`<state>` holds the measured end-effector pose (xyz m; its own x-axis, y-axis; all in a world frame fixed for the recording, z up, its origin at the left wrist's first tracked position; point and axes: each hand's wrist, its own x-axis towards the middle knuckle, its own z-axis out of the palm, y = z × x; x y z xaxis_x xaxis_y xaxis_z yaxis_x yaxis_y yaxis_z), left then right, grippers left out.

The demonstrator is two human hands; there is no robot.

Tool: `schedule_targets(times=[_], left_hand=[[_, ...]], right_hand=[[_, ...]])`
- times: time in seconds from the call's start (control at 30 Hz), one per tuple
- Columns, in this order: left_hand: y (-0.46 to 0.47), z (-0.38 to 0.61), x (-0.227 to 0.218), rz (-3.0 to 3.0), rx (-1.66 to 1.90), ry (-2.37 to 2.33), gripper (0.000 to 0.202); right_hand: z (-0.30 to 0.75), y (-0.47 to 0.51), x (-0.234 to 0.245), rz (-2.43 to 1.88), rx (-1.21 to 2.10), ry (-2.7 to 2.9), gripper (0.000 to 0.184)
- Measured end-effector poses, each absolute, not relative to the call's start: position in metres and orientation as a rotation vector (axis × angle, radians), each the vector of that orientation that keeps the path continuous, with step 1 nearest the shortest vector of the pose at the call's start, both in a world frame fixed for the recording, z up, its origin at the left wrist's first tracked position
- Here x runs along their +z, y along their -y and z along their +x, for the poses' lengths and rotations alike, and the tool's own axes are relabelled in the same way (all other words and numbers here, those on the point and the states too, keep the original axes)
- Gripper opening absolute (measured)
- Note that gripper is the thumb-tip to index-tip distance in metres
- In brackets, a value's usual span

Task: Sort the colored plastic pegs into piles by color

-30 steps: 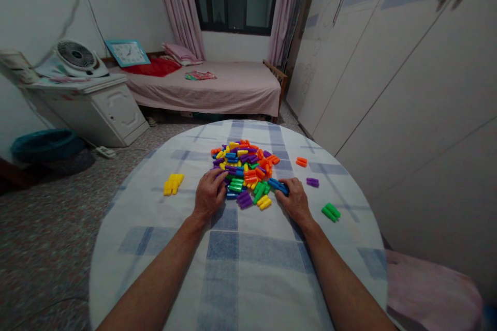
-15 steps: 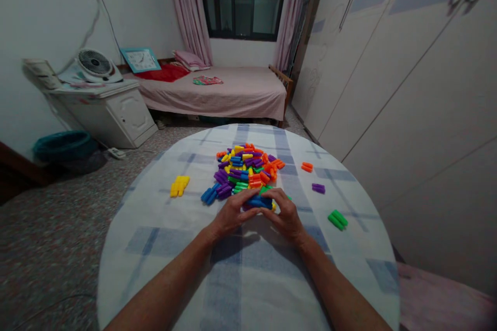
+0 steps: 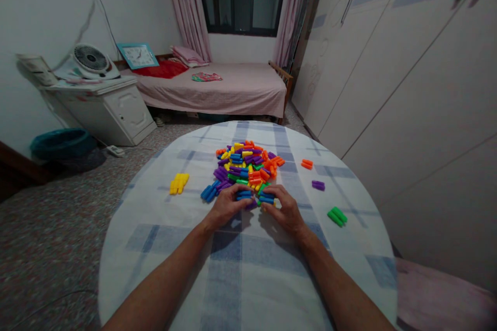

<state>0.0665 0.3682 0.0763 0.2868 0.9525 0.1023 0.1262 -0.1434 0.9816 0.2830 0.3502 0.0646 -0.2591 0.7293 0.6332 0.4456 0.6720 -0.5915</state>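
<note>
My left hand (image 3: 225,206) pinches a blue plastic toy piece (image 3: 244,195) between thumb and fingers. Facing it, my right hand (image 3: 285,209) grips another blue toy piece (image 3: 267,197), with a small gap between the two. Both hands are at the near edge of a heap of coloured plastic pieces (image 3: 248,163) in purple, yellow, orange, green and blue. A purple piece (image 3: 251,205) lies just below the gap. Beside my left hand are more blue pieces (image 3: 209,192).
On the round table's checked cloth (image 3: 174,248), joined yellow pieces (image 3: 179,183) lie at left. An orange piece (image 3: 307,164), a purple piece (image 3: 318,185) and green pieces (image 3: 337,216) lie at right. Beyond stand a bed (image 3: 248,88) and a wardrobe (image 3: 419,72).
My hands have moved slightly apart. The blue pieces, close together between my hands before, are now separated, one in each hand.
</note>
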Motion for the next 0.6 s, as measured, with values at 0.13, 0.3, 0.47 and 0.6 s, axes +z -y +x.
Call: schedule_targets(times=[0.13,0.3,0.47,0.6], left_hand=[[-0.371,0.057,0.083,1.395,1.104,-1.046,0.043],[-0.358,0.070,0.089,1.368,0.856,-0.862,0.051],[-0.349,0.084,0.089,1.458,0.832,-0.852,0.044],[-0.356,0.073,0.096,1.319,0.945,-0.928,0.049]], right_hand=[[0.294,-0.352,0.065,-1.005,0.323,1.695,0.025],[0.274,-0.342,0.068,-0.859,0.302,1.820,0.029],[0.261,-0.337,0.068,-0.845,0.165,1.969,0.033],[0.274,-0.342,0.070,-0.929,0.156,1.912,0.042]])
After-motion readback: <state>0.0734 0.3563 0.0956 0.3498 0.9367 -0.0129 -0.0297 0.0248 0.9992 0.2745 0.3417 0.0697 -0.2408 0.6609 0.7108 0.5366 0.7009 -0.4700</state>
